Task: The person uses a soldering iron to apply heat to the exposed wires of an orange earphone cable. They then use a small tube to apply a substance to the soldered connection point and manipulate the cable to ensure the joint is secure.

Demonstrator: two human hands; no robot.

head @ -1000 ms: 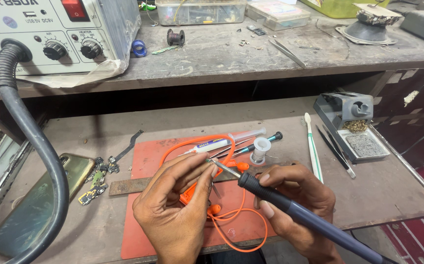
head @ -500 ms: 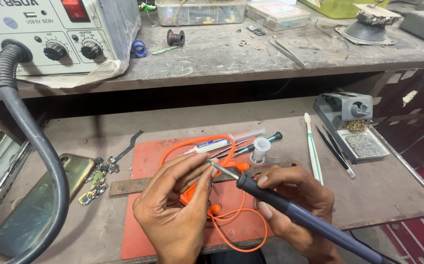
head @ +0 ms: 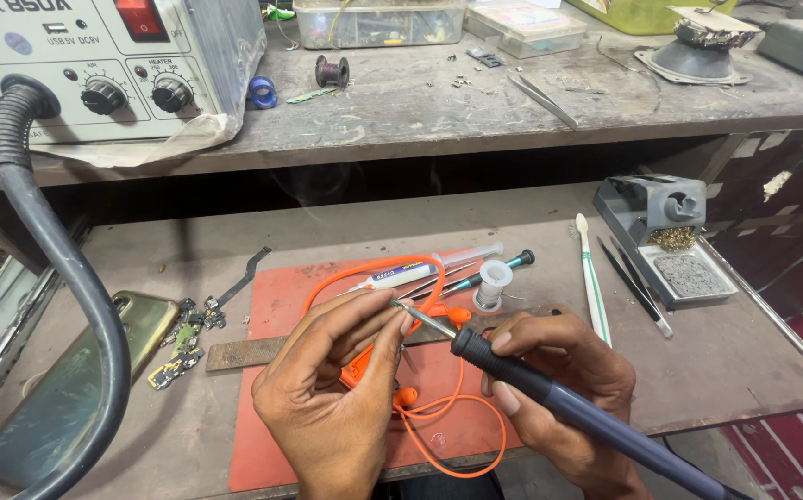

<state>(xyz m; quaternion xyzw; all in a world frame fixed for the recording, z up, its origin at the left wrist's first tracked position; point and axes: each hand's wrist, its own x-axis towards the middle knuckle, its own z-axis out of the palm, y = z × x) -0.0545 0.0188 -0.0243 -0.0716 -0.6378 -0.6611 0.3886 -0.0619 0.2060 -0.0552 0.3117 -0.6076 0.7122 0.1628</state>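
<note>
Grey hot-air rework station with two black knobs and red switch [head: 114,65] on upper shelf, black corrugated hose [head: 59,268] curving down from it. Grey soldering-iron stand with brass wool and sponge [head: 665,236] at right of lower bench. White toothbrush [head: 592,287] beside it. Gold phone back cover [head: 59,389] at left. Clear plastic box [head: 374,20] on shelf.

Orange earphone cable [head: 420,278] on a red-orange mat [head: 281,306]. Soldering iron [head: 568,412] black grip, blue-grey handle. Toothbrush [head: 592,282] white and green. Hose [head: 59,278] black.
</note>
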